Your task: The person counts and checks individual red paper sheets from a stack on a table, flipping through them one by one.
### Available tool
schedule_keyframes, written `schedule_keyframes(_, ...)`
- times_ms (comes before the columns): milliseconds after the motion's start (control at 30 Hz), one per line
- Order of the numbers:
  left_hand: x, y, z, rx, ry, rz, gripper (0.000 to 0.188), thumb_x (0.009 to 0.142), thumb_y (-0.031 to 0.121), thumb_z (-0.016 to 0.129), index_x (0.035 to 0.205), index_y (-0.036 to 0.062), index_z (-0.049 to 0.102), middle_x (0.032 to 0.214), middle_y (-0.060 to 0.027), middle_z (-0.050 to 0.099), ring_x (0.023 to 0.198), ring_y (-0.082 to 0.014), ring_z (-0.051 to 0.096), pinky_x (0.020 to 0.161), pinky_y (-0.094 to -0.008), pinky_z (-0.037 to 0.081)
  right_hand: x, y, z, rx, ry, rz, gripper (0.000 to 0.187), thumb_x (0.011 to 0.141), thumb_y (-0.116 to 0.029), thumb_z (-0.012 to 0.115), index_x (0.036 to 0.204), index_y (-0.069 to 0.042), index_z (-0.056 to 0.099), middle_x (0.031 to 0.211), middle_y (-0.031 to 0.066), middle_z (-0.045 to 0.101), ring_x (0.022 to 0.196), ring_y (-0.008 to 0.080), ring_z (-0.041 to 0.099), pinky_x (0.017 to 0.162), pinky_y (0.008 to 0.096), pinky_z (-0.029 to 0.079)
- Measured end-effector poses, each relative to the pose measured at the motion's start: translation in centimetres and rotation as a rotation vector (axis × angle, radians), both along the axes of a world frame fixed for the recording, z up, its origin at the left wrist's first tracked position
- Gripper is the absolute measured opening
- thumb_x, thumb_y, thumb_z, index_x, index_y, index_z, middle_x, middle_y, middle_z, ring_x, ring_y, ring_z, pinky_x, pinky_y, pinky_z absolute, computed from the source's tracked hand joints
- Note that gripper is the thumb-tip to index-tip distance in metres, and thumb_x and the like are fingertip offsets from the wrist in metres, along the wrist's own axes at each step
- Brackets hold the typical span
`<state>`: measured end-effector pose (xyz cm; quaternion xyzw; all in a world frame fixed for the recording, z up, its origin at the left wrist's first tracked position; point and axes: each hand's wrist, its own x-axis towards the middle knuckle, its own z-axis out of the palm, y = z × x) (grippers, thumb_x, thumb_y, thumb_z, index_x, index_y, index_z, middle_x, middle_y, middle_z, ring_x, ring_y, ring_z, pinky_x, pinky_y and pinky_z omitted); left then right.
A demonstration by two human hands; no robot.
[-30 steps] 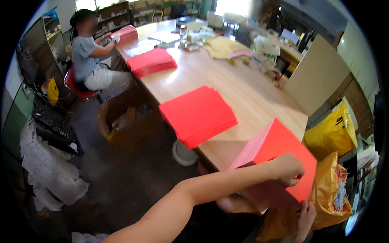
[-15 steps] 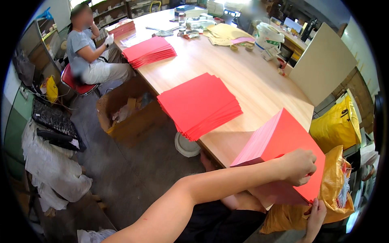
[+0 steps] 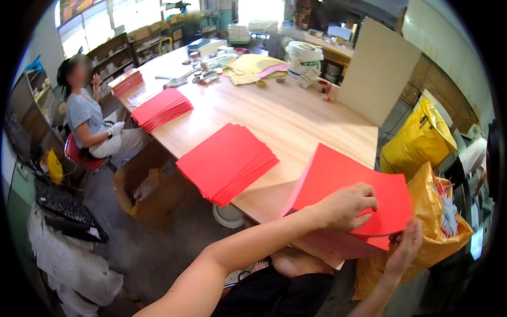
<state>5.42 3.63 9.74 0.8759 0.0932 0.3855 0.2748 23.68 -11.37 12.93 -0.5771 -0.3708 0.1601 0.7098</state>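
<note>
A tall stack of red sheets (image 3: 303, 182) stands at the near right corner of the table, its top sheet (image 3: 348, 174) bowed up along the right edge. Over this sheet lies my left hand (image 3: 351, 206), fingers loosely bent and apart, holding nothing visible. At the stack's near right corner my right hand (image 3: 405, 247) has its fingers along the sheet edge and its thumb by the raised corner, gripping red paper there; the exact contact is partly hidden. Left of the stack, a fanned pile of red sheets (image 3: 224, 161) overhangs the table's edge slightly.
On the table (image 3: 311, 127) lie another red pile (image 3: 162, 107), yellow papers (image 3: 253, 66) and a white bucket (image 3: 304, 58). A seated person (image 3: 87, 116) is at the far left. A cardboard box (image 3: 153, 195) stands below; yellow (image 3: 417, 140) and orange sacks (image 3: 422, 243) stand right.
The view has shifted, so the table sits further left. My left hand has moved off the stack's right side and loosened. The top sheet's right edge has risen. The seated person's hand has lowered.
</note>
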Motion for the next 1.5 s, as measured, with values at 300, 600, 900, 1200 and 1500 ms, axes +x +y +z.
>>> schedule_keyframes(300,-0.6,0.0,1.5,-0.044,0.062,-0.048,0.038,0.095,0.028,0.082,0.128,0.0107,0.074,0.136,-0.0142,0.065,0.132,-0.0372,0.061,0.112,-0.0487,0.051,-0.9,0.0,0.7,-0.114,-0.321,-0.067,0.039,0.111,-0.027,0.063,0.078,-0.010,0.052,0.066,-0.0030,0.050,0.056,0.0069,0.050,0.052,0.0258,0.042)
schedule_keyframes(600,-1.6,-0.3,3.4,-0.156,0.105,-0.151,0.059,0.077,0.031,0.099,0.129,0.0128,0.077,0.137,-0.0133,0.064,0.133,-0.0337,0.063,0.112,-0.0463,0.052,-0.1,0.1,1.4,0.062,0.463,0.246,0.030,0.107,-0.018,0.065,0.080,-0.007,0.059,0.067,0.0009,0.055,0.055,0.0134,0.055,0.055,0.0297,0.047)
schedule_keyframes(900,-1.7,-0.1,3.5,-0.268,0.101,-0.141,0.056,0.076,0.016,0.100,0.126,0.0070,0.076,0.128,-0.0103,0.072,0.125,-0.0277,0.069,0.111,-0.0425,0.053,0.4,0.1,2.2,-0.032,0.266,0.252,0.041,0.109,-0.030,0.069,0.077,-0.007,0.058,0.063,0.0014,0.060,0.053,0.0109,0.058,0.051,0.0257,0.044)
schedule_keyframes(1200,-1.5,-0.9,4.0,-0.144,0.148,-0.125,0.046,0.101,0.001,0.061,0.145,0.0149,0.068,0.132,-0.0175,0.064,0.119,-0.0374,0.067,0.102,-0.0446,0.055,-0.3,0.7,1.5,-0.071,-0.024,0.067,0.042,0.109,-0.024,0.067,0.073,-0.007,0.054,0.063,-0.0018,0.055,0.055,0.0083,0.057,0.051,0.0256,0.042)
schedule_keyframes(1500,-1.4,-0.9,3.1,-0.084,0.165,-0.083,0.053,0.080,0.026,0.097,0.127,0.0169,0.075,0.126,-0.0160,0.064,0.119,-0.0375,0.066,0.099,-0.0467,0.057,0.7,0.4,1.8,0.018,0.376,0.301,0.036,0.108,-0.020,0.066,0.075,-0.009,0.057,0.063,0.0022,0.058,0.055,0.0161,0.063,0.054,0.0277,0.047)
